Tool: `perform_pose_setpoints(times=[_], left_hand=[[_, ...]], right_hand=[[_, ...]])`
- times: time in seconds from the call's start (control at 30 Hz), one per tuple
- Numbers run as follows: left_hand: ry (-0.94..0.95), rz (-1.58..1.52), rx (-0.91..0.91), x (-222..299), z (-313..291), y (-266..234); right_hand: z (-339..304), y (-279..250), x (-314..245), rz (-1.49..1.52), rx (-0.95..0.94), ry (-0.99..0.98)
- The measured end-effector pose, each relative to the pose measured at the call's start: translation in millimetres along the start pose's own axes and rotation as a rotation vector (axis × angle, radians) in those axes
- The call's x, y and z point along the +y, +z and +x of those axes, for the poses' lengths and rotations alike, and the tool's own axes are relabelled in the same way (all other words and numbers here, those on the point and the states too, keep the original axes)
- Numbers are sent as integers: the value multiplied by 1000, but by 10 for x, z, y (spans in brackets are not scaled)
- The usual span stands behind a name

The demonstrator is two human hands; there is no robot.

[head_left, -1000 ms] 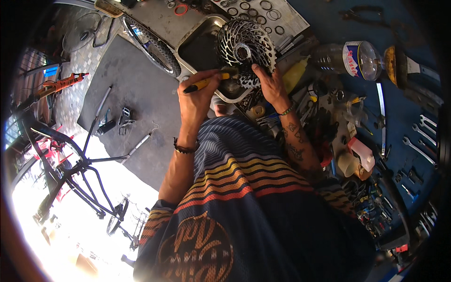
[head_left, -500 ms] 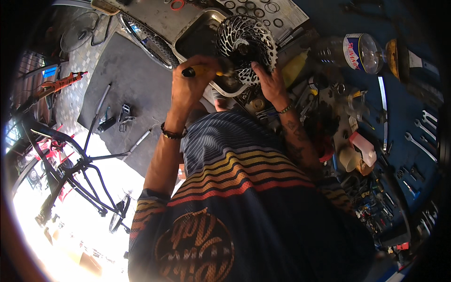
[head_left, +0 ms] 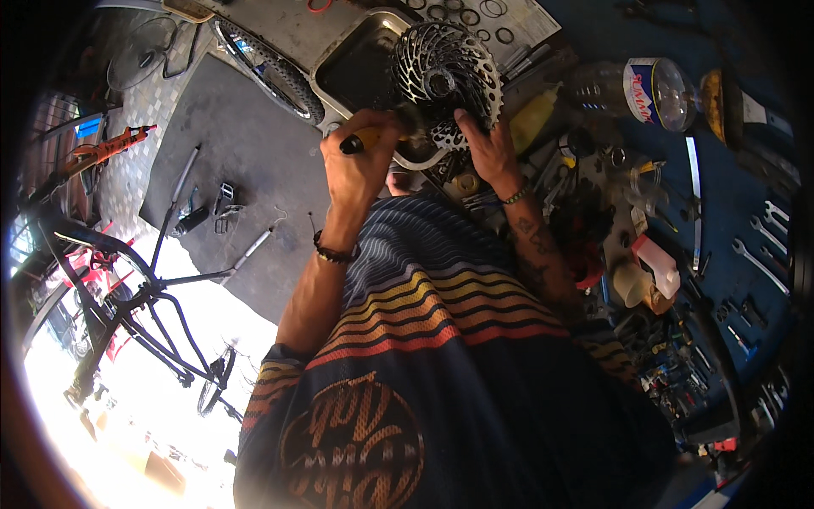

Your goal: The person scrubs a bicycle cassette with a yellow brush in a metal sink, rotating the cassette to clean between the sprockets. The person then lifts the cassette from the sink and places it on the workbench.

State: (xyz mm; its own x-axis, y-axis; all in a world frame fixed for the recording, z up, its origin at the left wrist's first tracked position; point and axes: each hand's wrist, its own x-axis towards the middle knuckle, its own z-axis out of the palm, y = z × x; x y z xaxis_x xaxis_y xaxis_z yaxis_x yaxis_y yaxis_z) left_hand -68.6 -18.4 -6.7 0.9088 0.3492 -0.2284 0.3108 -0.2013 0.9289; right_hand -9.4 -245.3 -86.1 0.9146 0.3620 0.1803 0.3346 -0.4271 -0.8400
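My left hand (head_left: pixel 349 168) is closed around the yellow handle of a brush (head_left: pixel 363 139). The dark brush end reaches to the lower left of a bicycle cassette (head_left: pixel 413 61), a stack of toothed sprockets. My right hand (head_left: pixel 490 153) grips the cassette's lower right edge, thumb on its face and the other fingers mostly hidden behind. Tilted face-on toward me, the cassette stands over the right part of a shallow metal tray (head_left: pixel 326 88) with a dark bottom. Whether the bristles touch the sprockets is hard to tell.
A tyred wheel (head_left: pixel 270 71) lies left of the tray; rubber rings (head_left: pixel 469 17) lie beyond it. To the right are a yellow squeeze bottle (head_left: pixel 534 120), a large clear bottle (head_left: pixel 666 93) and cluttered tools. Wrenches (head_left: pixel 761 264) hang farther right. A bike frame (head_left: pixel 140 297) stands left.
My left hand has shifted slightly right with the brush, its forearm following. The cassette has turned a little and shows its centre more squarely; my right hand keeps its hold.
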Motion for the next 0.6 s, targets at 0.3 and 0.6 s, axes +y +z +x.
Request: perform_pose_setpoints(times=[0.3, 0.6], left_hand=[[139, 73, 200, 16, -171, 172], [409, 96, 69, 4, -146, 131]], right_hand=[[10, -27, -16, -333, -46, -197], [-7, -49, -22, -94, -114, 38]])
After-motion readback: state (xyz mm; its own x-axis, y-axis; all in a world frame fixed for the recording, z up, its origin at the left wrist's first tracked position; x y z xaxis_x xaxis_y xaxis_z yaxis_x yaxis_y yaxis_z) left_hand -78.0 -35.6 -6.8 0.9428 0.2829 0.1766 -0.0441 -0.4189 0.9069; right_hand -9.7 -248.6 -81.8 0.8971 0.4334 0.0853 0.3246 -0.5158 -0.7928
